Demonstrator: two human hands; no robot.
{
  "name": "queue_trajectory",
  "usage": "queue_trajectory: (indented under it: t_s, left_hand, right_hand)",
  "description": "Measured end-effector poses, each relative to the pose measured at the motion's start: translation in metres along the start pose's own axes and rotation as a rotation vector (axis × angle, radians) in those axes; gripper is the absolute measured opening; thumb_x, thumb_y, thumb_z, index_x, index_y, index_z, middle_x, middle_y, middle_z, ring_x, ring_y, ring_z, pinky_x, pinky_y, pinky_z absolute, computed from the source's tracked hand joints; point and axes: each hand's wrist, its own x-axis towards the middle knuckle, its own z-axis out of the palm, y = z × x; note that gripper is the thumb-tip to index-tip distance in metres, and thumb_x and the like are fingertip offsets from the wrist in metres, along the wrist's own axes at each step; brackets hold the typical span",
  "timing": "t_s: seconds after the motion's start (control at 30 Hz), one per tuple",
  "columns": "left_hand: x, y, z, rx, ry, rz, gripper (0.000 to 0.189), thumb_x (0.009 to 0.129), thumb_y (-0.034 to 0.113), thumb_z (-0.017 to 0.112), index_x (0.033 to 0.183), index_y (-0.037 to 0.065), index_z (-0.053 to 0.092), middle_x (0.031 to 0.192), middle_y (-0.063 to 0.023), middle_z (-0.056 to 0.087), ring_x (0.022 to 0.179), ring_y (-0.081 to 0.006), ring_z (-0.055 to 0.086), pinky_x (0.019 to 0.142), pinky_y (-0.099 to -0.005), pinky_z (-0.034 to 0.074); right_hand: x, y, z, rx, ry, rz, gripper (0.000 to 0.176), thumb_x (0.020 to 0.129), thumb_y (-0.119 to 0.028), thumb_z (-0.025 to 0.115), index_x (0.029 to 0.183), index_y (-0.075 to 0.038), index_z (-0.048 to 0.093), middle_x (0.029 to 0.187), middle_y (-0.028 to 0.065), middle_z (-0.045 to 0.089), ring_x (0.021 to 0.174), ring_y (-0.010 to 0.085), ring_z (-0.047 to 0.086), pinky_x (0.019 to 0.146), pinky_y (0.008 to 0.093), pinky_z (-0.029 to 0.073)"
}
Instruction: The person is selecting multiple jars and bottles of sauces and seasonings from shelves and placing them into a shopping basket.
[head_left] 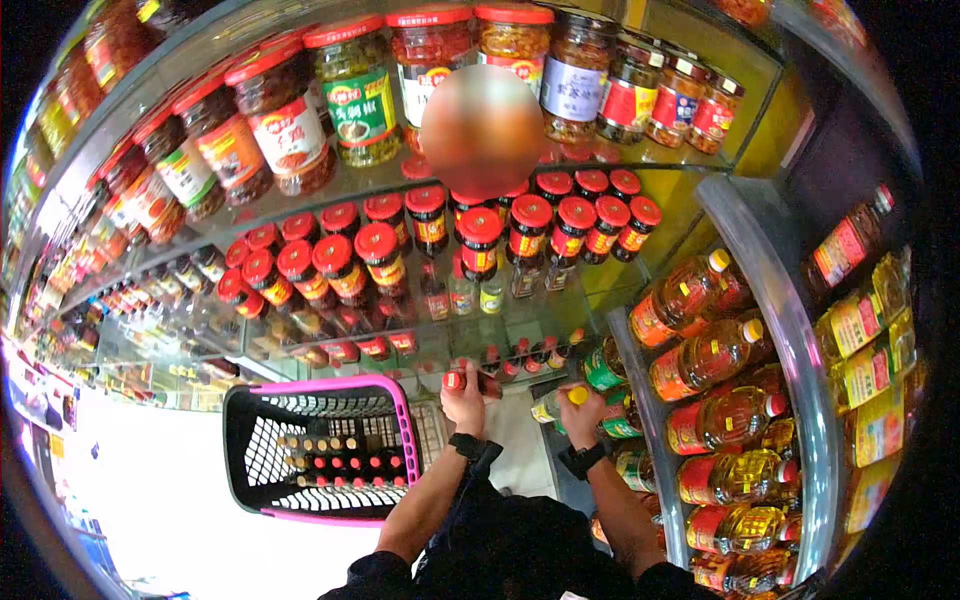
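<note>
My left hand (463,405) is closed round a small dark bottle with a red cap (488,385), held tilted in front of the lower glass shelf. Further right, my right hand (583,418) grips a bottle with a yellow cap (578,396); a pale label shows to the left of the fingers. Both wrists wear dark bands. To the left of my left hand stands a black plastic basket (262,480) with a pink rim. Inside it are several upright bottles (355,464), some red-capped, others tan-capped.
Glass shelves ahead carry large red-lidded jars (285,130) above and smaller red-lidded sauce jars (480,240) below. A curved rack (775,290) on my right holds large oil bottles (715,425). Small bottles (535,355) line the lowest shelf. A blurred patch hides part of the top shelf.
</note>
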Motion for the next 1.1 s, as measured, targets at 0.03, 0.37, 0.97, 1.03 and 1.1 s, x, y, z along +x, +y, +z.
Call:
queue_trajectory:
  t_s: [0.03, 0.37, 0.97, 1.03, 1.1]
  left_hand:
    - [-0.011, -0.005, -0.004, -0.083, -0.029, 0.016, 0.03, 0.076, 0.036, 0.066, 0.074, 0.006, 0.062, 0.068, -0.0084, 0.063, 0.061, -0.0232, 0.059, 0.063, -0.0362, 0.045]
    - [-0.083, 0.004, -0.072, 0.015, -0.117, 0.144, 0.037, 0.077, 0.042, 0.063, 0.074, 0.005, 0.063, 0.066, -0.0088, 0.063, 0.063, -0.0224, 0.061, 0.062, -0.0348, 0.045]
    - [0.028, 0.042, -0.32, -0.174, 0.057, 0.281, 0.032, 0.077, 0.036, 0.066, 0.072, 0.004, 0.062, 0.062, -0.0058, 0.06, 0.058, -0.0158, 0.058, 0.059, -0.0314, 0.044]
    - [0.043, 0.04, -0.351, -0.136, 0.104, 0.265, 0.033, 0.077, 0.036, 0.066, 0.072, 0.004, 0.062, 0.061, -0.0063, 0.06, 0.057, -0.0161, 0.057, 0.059, -0.0314, 0.044]
    - [0.06, 0.036, -0.375, -0.142, 0.058, 0.316, 0.033, 0.077, 0.036, 0.066, 0.071, 0.004, 0.062, 0.062, -0.0065, 0.061, 0.058, -0.0165, 0.058, 0.059, -0.0314, 0.044]
  right_hand:
    - [-0.008, 0.001, -0.009, 0.005, -0.012, -0.005, 0.006, 0.066, -0.005, 0.064, 0.07, -0.003, 0.06, 0.066, 0.0048, 0.063, 0.063, 0.0136, 0.06, 0.06, 0.0273, 0.046]
    - [-0.092, -0.019, -0.057, -0.153, 0.015, 0.061, 0.01, 0.06, -0.008, 0.067, 0.066, -0.005, 0.06, 0.061, 0.0092, 0.06, 0.057, 0.0228, 0.059, 0.056, 0.0319, 0.046]
    - [-0.161, -0.192, 0.076, -0.048, -0.141, -0.292, 0.017, 0.063, -0.02, 0.064, 0.068, -0.004, 0.059, 0.061, 0.0135, 0.059, 0.058, 0.0321, 0.058, 0.053, 0.0381, 0.044]
    - [-0.172, -0.212, 0.103, -0.05, -0.094, -0.343, 0.014, 0.06, -0.016, 0.067, 0.064, -0.005, 0.058, 0.058, 0.0097, 0.058, 0.054, 0.0242, 0.058, 0.053, 0.0333, 0.043]
    - [-0.182, -0.223, 0.131, -0.105, -0.059, -0.288, 0.013, 0.061, -0.014, 0.068, 0.064, -0.005, 0.059, 0.057, 0.0077, 0.058, 0.054, 0.0214, 0.057, 0.053, 0.0316, 0.044]
